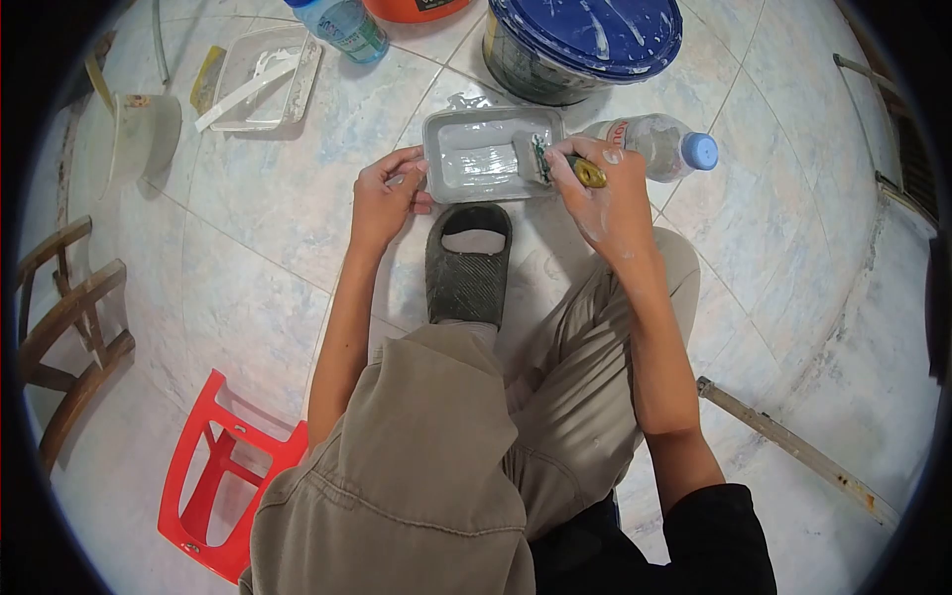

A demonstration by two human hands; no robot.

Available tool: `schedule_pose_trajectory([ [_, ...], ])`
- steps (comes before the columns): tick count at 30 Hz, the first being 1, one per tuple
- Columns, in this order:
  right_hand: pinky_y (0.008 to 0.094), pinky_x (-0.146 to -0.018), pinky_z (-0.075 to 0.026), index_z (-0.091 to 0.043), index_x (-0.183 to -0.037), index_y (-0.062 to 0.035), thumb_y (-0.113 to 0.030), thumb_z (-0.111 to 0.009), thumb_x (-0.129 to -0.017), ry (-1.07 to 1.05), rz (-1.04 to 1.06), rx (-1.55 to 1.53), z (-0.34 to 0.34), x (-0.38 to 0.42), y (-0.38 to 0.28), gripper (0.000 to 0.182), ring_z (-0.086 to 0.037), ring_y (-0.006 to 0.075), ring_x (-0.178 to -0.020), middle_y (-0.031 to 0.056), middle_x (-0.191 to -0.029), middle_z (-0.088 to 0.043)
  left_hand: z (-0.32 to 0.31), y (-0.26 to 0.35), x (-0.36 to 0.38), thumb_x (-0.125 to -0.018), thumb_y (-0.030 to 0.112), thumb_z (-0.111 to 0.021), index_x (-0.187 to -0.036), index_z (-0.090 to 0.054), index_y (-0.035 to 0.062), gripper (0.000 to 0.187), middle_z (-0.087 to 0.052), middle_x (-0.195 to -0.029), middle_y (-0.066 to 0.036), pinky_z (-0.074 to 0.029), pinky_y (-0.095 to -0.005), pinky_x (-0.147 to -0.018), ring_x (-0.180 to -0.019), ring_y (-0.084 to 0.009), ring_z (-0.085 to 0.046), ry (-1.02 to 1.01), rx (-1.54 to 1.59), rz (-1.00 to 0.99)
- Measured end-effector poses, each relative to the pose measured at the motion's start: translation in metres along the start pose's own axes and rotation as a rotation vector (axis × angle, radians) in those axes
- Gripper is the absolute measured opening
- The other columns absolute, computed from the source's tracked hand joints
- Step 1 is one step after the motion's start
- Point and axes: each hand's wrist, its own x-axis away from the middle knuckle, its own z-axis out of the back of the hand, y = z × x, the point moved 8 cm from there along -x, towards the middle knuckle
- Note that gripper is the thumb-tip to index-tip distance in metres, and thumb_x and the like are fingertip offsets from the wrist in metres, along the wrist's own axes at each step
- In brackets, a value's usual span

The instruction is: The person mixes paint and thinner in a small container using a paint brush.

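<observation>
A grey rectangular tray with whitish-grey paint inside stands on the tiled floor, just beyond a dark slipper. At its left edge, my left hand touches the rim with the fingers closed against it. My right hand is wrapped round the yellowish handle of a paint brush. The bristles rest in the right part of the tray, over the paint. Beside that hand a clear bottle with a blue cap lies on its side. White smears mark the fingers of both hands.
A paint bucket with a blue lid stands beyond the tray. To the upper left are a clear container with a white stick, a second bottle and a pale bucket. A red stool is at lower left, wooden pieces further left.
</observation>
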Motion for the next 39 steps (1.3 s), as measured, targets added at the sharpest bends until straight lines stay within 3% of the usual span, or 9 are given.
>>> schedule_pose_trajectory([
  [8, 0.0423, -0.064, -0.050, -0.069, -0.084, 0.0029, -0.009, -0.071, -0.090, 0.048, -0.085, -0.042, 0.011, 0.003, -0.011, 0.014, -0.065, 0.0422, -0.068, 0.0242, -0.075, -0.066, 0.001, 0.001, 0.000, -0.099, 0.012, -0.070, -0.130, -0.068, -0.0049, 0.035, -0.069, -0.099, -0.009, -0.062, -0.0297, -0.058, -0.067, -0.0173, -0.072, 0.001, -0.015, -0.005],
  [14, 0.0450, -0.063, -0.049, -0.067, -0.083, 0.0027, -0.005, -0.071, -0.088, 0.118, 0.032, 0.121, 0.009, 0.003, -0.011, 0.010, -0.063, 0.0444, -0.067, 0.0243, -0.073, -0.064, 0.000, 0.001, 0.001, -0.099, 0.013, -0.070, -0.130, -0.067, -0.0053, 0.036, -0.069, -0.100, -0.009, -0.062, -0.0300, -0.059, -0.068, -0.0179, -0.073, 0.002, -0.018, -0.001],
  [20, 0.0450, -0.067, -0.050, -0.065, -0.085, 0.0026, -0.004, -0.071, -0.088, 0.110, 0.039, 0.077, -0.015, 0.002, -0.005, 0.009, -0.064, 0.0441, -0.073, 0.0235, -0.078, -0.066, 0.001, -0.002, 0.000, -0.099, 0.014, -0.071, -0.131, -0.067, -0.0054, 0.037, -0.069, -0.101, -0.009, -0.063, -0.0299, -0.059, -0.069, -0.0184, -0.074, 0.009, -0.021, 0.008],
  [29, 0.0454, -0.070, -0.053, -0.068, -0.092, 0.0011, -0.001, -0.074, -0.083, 0.064, 0.254, 0.012, -0.032, 0.006, -0.016, 0.011, -0.066, 0.0413, -0.078, 0.0195, -0.087, -0.069, 0.001, -0.002, 0.000, -0.099, 0.016, -0.071, -0.131, -0.067, -0.0055, 0.038, -0.068, -0.103, -0.010, -0.063, -0.0292, -0.059, -0.070, -0.0177, -0.074, 0.007, -0.015, 0.006],
  [39, 0.0420, -0.074, -0.056, -0.072, -0.096, 0.0001, 0.002, -0.077, -0.077, -0.134, 0.245, -0.101, -0.055, 0.011, -0.019, 0.021, -0.069, 0.0398, -0.083, 0.0179, -0.089, -0.070, 0.000, -0.002, 0.000, -0.101, 0.018, -0.070, -0.133, -0.066, -0.0017, 0.038, -0.070, -0.102, -0.006, -0.061, -0.0262, -0.061, -0.070, -0.0129, -0.071, -0.014, -0.029, 0.015],
])
